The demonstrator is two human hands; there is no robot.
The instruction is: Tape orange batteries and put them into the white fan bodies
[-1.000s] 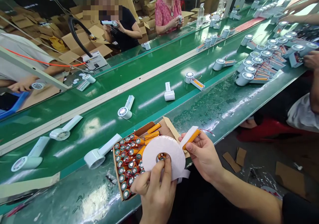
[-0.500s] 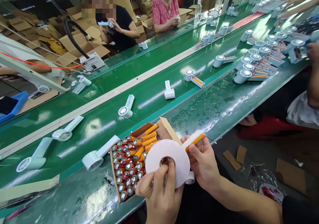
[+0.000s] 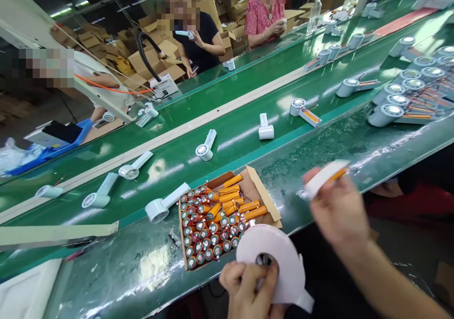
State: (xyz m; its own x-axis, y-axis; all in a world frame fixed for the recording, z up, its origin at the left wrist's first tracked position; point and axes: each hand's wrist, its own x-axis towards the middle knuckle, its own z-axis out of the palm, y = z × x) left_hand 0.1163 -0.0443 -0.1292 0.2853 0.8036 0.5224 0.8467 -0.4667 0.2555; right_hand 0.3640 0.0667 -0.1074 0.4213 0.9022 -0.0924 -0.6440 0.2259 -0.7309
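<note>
My left hand grips a large white roll of foam tape at its core, low in the view at the bench edge. Blurred by motion, my right hand is closed on an orange battery with a white tape strip on it, to the right of the roll. Just left of the roll, a cardboard box holds several orange batteries with red wires, some upright and some lying flat.
White fan bodies lie along the green conveyor belt, with a cluster at the right. Other people work across the line among cardboard boxes. A cardboard strip lies at the left.
My right hand has pulled away to the right with the taped battery, separating it from the roll. The roll and left hand sit lower in view; the camera has shifted.
</note>
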